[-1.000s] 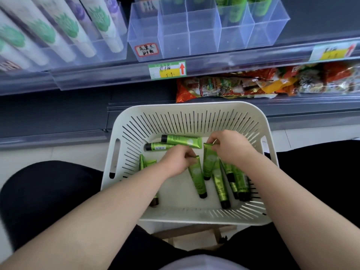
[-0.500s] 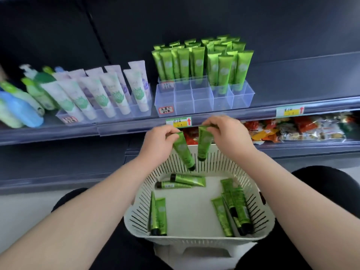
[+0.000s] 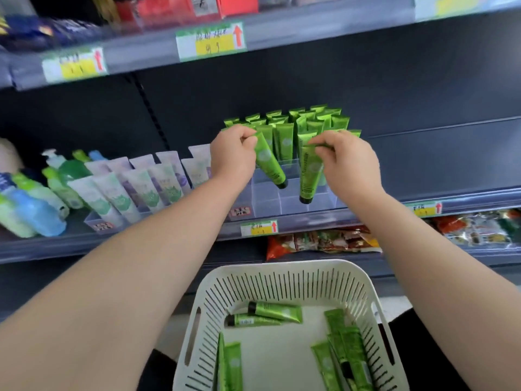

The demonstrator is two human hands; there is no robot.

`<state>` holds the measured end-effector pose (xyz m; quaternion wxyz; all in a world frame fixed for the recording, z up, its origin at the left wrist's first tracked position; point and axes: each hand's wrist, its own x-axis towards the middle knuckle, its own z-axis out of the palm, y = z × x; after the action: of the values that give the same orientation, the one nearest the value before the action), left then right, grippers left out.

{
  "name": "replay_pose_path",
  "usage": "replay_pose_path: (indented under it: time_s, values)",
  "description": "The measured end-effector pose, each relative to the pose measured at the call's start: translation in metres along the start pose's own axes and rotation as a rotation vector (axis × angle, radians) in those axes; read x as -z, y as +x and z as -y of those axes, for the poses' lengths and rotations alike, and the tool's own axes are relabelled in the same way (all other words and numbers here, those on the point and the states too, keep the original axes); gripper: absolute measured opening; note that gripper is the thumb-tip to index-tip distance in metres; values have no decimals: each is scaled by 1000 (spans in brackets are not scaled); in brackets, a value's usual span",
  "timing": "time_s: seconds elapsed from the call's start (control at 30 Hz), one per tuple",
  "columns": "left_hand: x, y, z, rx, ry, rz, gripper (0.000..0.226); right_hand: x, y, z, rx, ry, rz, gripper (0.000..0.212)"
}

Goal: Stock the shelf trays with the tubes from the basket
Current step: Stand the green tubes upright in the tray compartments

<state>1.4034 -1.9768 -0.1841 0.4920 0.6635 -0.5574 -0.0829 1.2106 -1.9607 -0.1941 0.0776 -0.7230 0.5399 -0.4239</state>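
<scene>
My left hand (image 3: 232, 155) pinches the flat end of a green tube (image 3: 269, 162), cap hanging down over the front cells of the clear shelf tray (image 3: 267, 197). My right hand (image 3: 348, 162) pinches a second green tube (image 3: 310, 172) the same way, cap down above a front cell further right. Behind them, several green tubes (image 3: 313, 119) stand upright in the tray's rear cells. Below, the white slotted basket (image 3: 282, 273) holds several more green tubes (image 3: 273, 311) lying flat.
A second clear tray (image 3: 101, 222) of white and lilac tubes stands to the left, with pump bottles (image 3: 36, 201) beyond it. Snack packets (image 3: 321, 239) fill the shelf below. An upper shelf edge (image 3: 310, 26) with price labels runs overhead.
Both hands lifted one tube each out of the basket and carried them up to the clear tray. The view swung up from the basket to the shelf.
</scene>
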Motion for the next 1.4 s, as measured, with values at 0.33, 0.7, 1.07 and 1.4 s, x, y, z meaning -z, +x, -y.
replay_pose_path:
  time_s: [0.33, 0.7, 1.07, 1.4]
  values:
    - [-74, 65, 9, -50, 213, 116, 19, -20, 46, -28, 50, 47, -1, 24]
    - [-93, 74, 20, -84, 296, 246, 24, -30, 63, -34, 67, -7, -1, 25]
    - [-47, 15, 50, -276, 336, 222, 26, -68, 87, -14, 91, -103, -26, 26]
    - [-29, 8, 63, -433, 413, 368, 29, -95, 83, -22, 35, -281, 196, 37]
